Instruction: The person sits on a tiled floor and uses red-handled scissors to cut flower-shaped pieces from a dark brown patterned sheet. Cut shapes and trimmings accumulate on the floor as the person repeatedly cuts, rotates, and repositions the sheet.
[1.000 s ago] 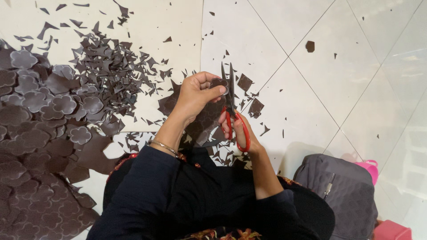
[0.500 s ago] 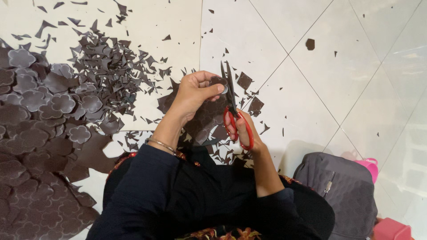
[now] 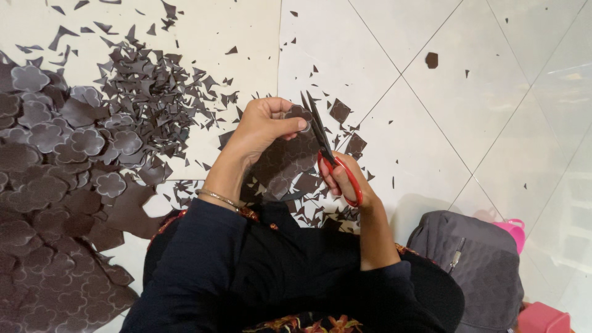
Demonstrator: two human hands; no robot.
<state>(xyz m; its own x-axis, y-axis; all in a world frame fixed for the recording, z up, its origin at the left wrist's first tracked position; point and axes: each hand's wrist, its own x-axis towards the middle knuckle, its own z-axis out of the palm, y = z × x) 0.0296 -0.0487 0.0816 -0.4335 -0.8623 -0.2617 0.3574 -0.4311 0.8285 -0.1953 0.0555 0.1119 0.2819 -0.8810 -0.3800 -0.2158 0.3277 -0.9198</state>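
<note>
2 bare hands work over a white tiled floor (image 3: 468,129), and 1 pair of red-handled scissors (image 3: 330,157) serves as the landmark. The left hand (image 3: 262,129) sits just left of the scissors, its grip closed on 1 brown scalloped sheet piece (image 3: 287,157), thumb and fingers pinching the top edge beside the blades. The right hand (image 3: 348,182) has its fingers through the red loops, its grip closed on the handles; the 2 dark blades point up and stand slightly parted at the sheet's edge. Left of the scissors lies 1 heap of small brown offcuts (image 3: 154,92), too many to count, and farther left 1 spread of cut flower-shaped pieces (image 3: 49,185), also beyond counting. Up and right of the scissors, 1 lone brown scrap (image 3: 431,60) lies apart. Below right of the scissors sits 1 grey bag (image 3: 475,265), with 1 pink object (image 3: 510,231) just beside it.
</note>
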